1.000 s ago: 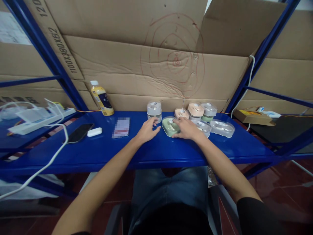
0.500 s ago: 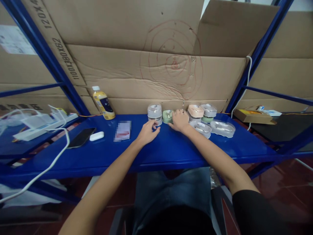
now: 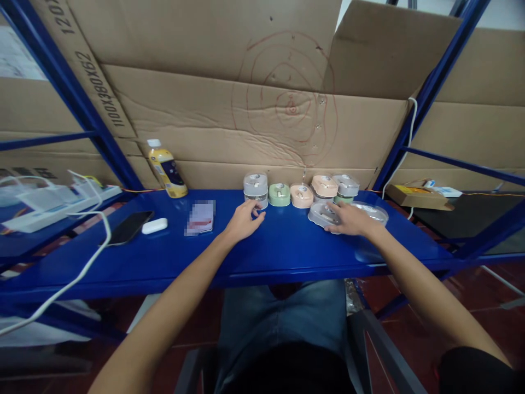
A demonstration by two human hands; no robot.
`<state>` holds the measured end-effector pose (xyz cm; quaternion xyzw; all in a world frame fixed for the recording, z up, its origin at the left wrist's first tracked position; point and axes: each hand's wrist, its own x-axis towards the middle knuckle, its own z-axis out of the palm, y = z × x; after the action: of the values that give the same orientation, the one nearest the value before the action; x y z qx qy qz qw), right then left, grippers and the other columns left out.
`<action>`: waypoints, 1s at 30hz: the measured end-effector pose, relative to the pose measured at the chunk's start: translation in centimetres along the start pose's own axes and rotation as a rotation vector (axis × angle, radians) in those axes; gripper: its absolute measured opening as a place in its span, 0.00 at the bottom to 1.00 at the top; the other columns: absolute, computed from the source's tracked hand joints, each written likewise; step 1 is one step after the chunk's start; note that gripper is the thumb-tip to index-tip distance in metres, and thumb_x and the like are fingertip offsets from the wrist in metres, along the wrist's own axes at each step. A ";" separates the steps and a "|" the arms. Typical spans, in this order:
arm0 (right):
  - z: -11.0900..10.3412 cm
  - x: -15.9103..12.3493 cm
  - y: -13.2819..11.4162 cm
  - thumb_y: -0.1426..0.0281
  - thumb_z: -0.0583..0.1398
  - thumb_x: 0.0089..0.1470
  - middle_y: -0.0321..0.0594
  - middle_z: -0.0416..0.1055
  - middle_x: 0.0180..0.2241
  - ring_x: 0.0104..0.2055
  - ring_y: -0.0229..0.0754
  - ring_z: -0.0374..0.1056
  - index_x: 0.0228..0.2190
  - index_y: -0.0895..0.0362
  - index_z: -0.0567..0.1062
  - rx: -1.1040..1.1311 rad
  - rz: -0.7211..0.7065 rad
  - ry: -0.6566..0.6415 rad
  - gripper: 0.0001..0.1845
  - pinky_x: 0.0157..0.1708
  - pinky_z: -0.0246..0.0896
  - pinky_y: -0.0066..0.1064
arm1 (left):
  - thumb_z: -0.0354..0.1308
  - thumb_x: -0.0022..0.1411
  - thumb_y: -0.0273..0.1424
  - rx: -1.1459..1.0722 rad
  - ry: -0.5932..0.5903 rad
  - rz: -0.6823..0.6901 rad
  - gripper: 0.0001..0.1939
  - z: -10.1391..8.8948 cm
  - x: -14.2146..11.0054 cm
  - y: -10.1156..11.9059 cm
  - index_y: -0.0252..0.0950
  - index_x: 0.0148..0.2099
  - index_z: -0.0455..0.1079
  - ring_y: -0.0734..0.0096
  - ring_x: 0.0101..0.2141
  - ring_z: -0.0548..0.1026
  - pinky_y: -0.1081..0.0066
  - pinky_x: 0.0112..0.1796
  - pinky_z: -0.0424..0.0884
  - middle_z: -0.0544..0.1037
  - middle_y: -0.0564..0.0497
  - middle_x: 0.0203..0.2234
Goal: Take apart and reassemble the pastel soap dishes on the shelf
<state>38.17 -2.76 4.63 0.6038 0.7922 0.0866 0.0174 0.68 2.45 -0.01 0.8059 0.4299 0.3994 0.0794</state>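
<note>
Cardboard (image 3: 184,123) backs a blue worktop (image 3: 262,257), where a clear container (image 3: 315,215) sits just in front of a peach-topped stack (image 3: 325,185); a careless backward push from the right hand (image 3: 350,219) could topple that stack. The container's visible end points left, its long axis seemingly sideways; fingers cover its right part, and whether they grip cannot be told, while the left hand (image 3: 245,220) rests loosely open near a greyish stack (image 3: 255,185)

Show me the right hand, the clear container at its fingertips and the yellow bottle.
Right hand (image 3: 349,218), head view: back of the hand.
Clear container (image 3: 318,215), head view: its left part.
Yellow bottle (image 3: 169,171), head view: its dark label.
</note>
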 end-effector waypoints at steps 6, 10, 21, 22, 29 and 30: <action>1.6 -2.1 -1.6 0.43 0.60 0.59 0.61 0.67 0.59 0.53 0.65 0.73 0.70 0.57 0.58 0.183 -0.015 0.117 0.48 0.49 0.70 0.48 | 0.59 0.65 0.36 -0.001 -0.024 0.001 0.08 -0.1 0.0 0.1 0.37 0.42 0.71 0.64 0.31 0.75 0.63 0.37 0.74 0.77 0.49 0.32; 1.7 -2.1 -2.6 0.48 0.63 0.57 0.57 0.67 0.57 0.51 0.62 0.74 0.69 0.55 0.60 0.262 0.002 0.179 0.46 0.51 0.70 0.48 | 0.58 0.65 0.35 -0.007 -0.033 0.007 0.08 -0.1 -0.1 0.2 0.37 0.43 0.71 0.65 0.31 0.74 0.63 0.37 0.74 0.76 0.49 0.31; -2.3 11.0 -7.6 0.51 0.62 0.57 0.67 0.68 0.56 0.57 0.68 0.67 0.61 0.64 0.66 0.162 0.308 0.415 0.39 0.52 0.66 0.52 | 0.60 0.64 0.34 -0.004 -0.019 -0.002 0.06 0.0 0.0 0.0 0.39 0.42 0.71 0.66 0.30 0.75 0.64 0.36 0.74 0.75 0.52 0.30; -2.2 12.0 -7.9 0.52 0.63 0.56 0.69 0.68 0.56 0.57 0.68 0.68 0.61 0.65 0.66 0.149 0.337 0.406 0.40 0.52 0.66 0.52 | 0.60 0.64 0.34 -0.003 -0.014 0.000 0.06 0.1 0.0 0.0 0.39 0.42 0.71 0.66 0.29 0.75 0.64 0.36 0.74 0.75 0.52 0.30; -1.2 14.2 -9.3 0.51 0.62 0.58 0.73 0.66 0.59 0.57 0.69 0.67 0.60 0.69 0.68 0.075 0.397 0.369 0.40 0.53 0.63 0.53 | 0.59 0.65 0.34 -0.008 -0.028 0.004 0.06 0.0 -0.1 0.1 0.38 0.42 0.71 0.67 0.29 0.75 0.65 0.36 0.73 0.74 0.52 0.30; -1.3 14.0 -9.4 0.51 0.61 0.59 0.74 0.65 0.59 0.58 0.71 0.65 0.61 0.70 0.67 0.063 0.391 0.385 0.41 0.54 0.62 0.54 | 0.59 0.65 0.34 -0.009 -0.032 0.003 0.06 -0.1 -0.1 0.1 0.38 0.42 0.71 0.66 0.29 0.75 0.64 0.36 0.73 0.74 0.52 0.30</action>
<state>25.26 8.15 5.53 0.7179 0.6517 0.1768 -0.1692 0.65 2.31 0.05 0.8125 0.4256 0.3883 0.0892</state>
